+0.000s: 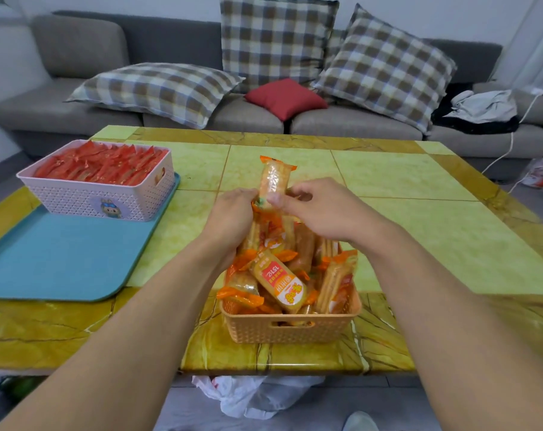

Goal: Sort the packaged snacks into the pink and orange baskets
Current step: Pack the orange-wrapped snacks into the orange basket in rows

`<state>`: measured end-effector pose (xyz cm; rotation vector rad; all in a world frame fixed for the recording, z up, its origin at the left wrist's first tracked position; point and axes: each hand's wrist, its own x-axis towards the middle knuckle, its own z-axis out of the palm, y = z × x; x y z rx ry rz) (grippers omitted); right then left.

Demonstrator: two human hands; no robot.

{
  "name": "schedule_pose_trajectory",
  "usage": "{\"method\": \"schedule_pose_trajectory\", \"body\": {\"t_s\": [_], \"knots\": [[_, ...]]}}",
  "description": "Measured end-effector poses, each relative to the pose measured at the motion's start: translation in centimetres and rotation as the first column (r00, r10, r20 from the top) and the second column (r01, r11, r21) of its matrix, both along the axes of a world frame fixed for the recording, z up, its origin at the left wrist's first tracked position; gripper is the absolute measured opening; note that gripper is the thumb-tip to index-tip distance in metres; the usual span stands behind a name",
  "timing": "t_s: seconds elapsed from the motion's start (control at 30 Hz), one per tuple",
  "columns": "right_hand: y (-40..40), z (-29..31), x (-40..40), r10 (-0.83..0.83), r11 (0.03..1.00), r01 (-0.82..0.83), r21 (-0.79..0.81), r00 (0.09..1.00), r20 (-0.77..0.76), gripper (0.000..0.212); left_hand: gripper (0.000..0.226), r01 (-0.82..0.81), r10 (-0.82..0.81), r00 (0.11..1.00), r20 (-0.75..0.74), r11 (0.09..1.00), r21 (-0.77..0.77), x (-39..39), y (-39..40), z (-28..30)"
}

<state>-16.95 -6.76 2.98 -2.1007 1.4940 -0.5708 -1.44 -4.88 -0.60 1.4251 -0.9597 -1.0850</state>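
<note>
Both hands, left [232, 209] and right [323, 206], grip 1 snack pack [273, 181] above the heaped orange basket [290, 329]

Both hands [232, 213] [323, 206] pinching upright snack pack [274, 181], seemingly above full orange basket [290, 328]

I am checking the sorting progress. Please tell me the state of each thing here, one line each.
pink basket: full of red packets, standing on the blue tray.
orange basket: heaped with orange snack packs.
raised snack pack: upright, held above the orange basket.
left hand: grips the pack's lower end.
right hand: pinches the same pack.
</note>
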Motion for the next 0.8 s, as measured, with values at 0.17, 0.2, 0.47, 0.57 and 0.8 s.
{"method": "schedule_pose_trajectory", "body": {"t_s": [0.17,0.2,0.47,0.57,0.8], "knots": [[-1.0,-0.1,0.9,-0.074,0.997,0.076,-0.001,0.979,0.188,0.034,0.032,0.018,-0.012,0.988,0.156,0.999,-0.042,0.2,0.0,-0.3],[-1.2,0.2,0.7,-0.109,0.994,0.108,0.014,0.964,0.241,0.035,0.030,0.013,-0.001,0.977,0.215,0.998,-0.057,0.4,-0.2,-0.6],[-1.2,-1.6,0.3,-0.097,0.980,0.094,0.174,0.995,0.009,0.052,0.053,0.017,-0.038,0.955,0.295,0.997,0.071,0.7,-0.1,-1.8],[-1.1,-1.7,0.2,-0.085,0.974,0.091,0.208,0.996,-0.040,0.060,0.058,0.034,-0.064,0.961,0.268,0.993,0.117,0.1,0.2,-2.1],[-0.3,-0.6,-2.2,-0.043,0.975,0.078,0.210,0.985,-0.167,0.047,0.022,0.077,-0.102,0.950,0.295,0.992,0.095,-2.9,1.1,-1.8]]}}
